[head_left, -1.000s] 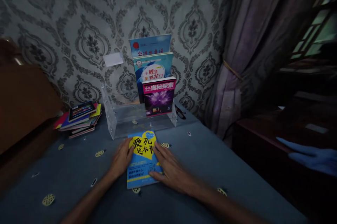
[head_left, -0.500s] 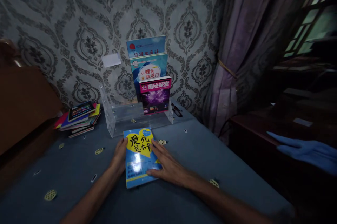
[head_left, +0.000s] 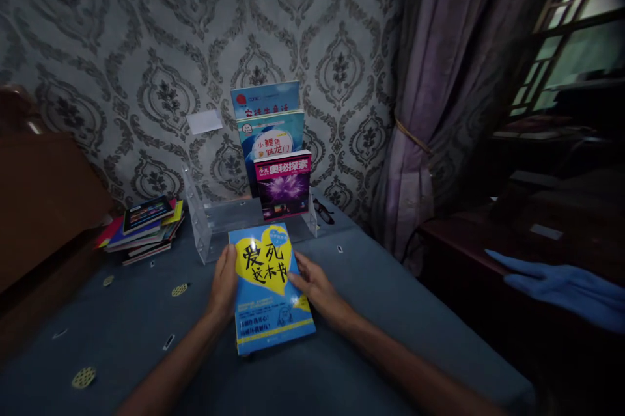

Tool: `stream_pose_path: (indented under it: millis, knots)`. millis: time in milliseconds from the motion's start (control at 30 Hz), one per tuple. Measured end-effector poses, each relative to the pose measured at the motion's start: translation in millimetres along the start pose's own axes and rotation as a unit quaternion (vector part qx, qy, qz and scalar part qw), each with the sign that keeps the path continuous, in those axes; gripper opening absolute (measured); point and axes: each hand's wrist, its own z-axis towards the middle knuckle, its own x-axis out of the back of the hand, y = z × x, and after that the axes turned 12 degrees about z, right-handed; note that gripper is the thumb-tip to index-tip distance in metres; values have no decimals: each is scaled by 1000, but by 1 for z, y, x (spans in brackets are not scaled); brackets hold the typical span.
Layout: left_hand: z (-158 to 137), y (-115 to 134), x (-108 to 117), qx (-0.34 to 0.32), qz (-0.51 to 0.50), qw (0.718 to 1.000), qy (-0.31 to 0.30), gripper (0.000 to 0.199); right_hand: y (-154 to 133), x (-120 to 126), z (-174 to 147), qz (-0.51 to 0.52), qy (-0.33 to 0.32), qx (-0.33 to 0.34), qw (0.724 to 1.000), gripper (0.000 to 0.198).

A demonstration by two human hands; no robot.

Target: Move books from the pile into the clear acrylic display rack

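At lower centre of the frame, the left hand point(head_left: 224, 284) and right hand point(head_left: 315, 286) hold the heart book point(head_left: 268, 295), fingers gripping its side edges. It looks light, slightly bendy, slick-covered; those edges suit gripping.

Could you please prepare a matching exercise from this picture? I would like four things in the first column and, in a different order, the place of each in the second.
Things
1. Heart book
2. Pink-topped book
3. Glasses
4. Book pile

Places
A. Left of the clear stand
B. Upright, in front of two taller books
C. Between the left hand and the right hand
D. On the table, by the stand's right end

Right pairs: 1-C; 2-B; 3-D; 4-A
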Motion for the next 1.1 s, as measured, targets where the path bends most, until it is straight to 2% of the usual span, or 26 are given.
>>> stream_pose_path:
  millis: [67,133,200,267,400,533,667,867,1000,1100]
  knots:
    - [-4,13,-1,-70,76,994,35,43,-12,-4,0,5,12,30,999,69]
    - [-9,19,1,-153,142,975,73,46,-22,-8,-4,-24,21,73,997,64]
    - [-15,15,8,-220,180,955,90,48,-29,-10,-12,-81,15,107,991,56]
    - [-22,3,18,-250,205,942,86,47,-33,-9,-23,-146,3,117,982,43]
    - [-34,-26,40,-256,229,939,17,46,-33,-4,-41,-239,-14,89,967,24]
    - [-39,-33,49,-227,228,944,-73,46,-27,3,-47,-298,-14,68,952,21]
    - [-38,-29,45,-198,224,950,-89,51,-22,5,-46,-317,-12,80,945,23]
    - [-35,-31,46,-163,203,958,-116,56,-17,3,-43,-300,-5,53,953,25]
    - [-32,-40,52,-165,199,957,-129,51,-15,2,-43,-300,4,47,953,29]
    - [-30,-49,56,-171,205,956,-118,44,-16,2,-45,-305,-7,43,951,30]
